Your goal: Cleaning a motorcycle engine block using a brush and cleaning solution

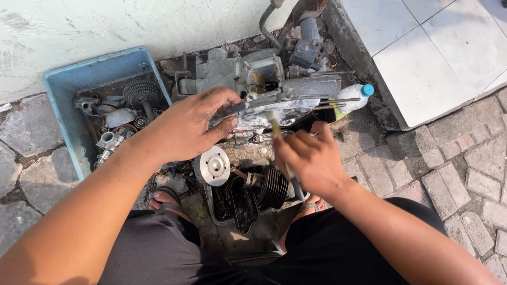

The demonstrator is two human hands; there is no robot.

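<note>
The left hand (186, 124) grips the near edge of a grimy grey cast-metal engine casing (264, 87), fingers curled over its rim, while the casing rests on the stone-paved ground (465, 174) beside the corner of a white tiled step (422, 58). The right hand (309, 158) is closed around a small brush with a yellow neck and dark handle (282, 153), its bristle end touching the casing's front edge. To the left of the casing a light-blue plastic tub (63, 84) holds gears and small metal parts, and just below the hands lie a round silver metal disc (212, 165) and a black finned cylinder (272, 187).
</note>
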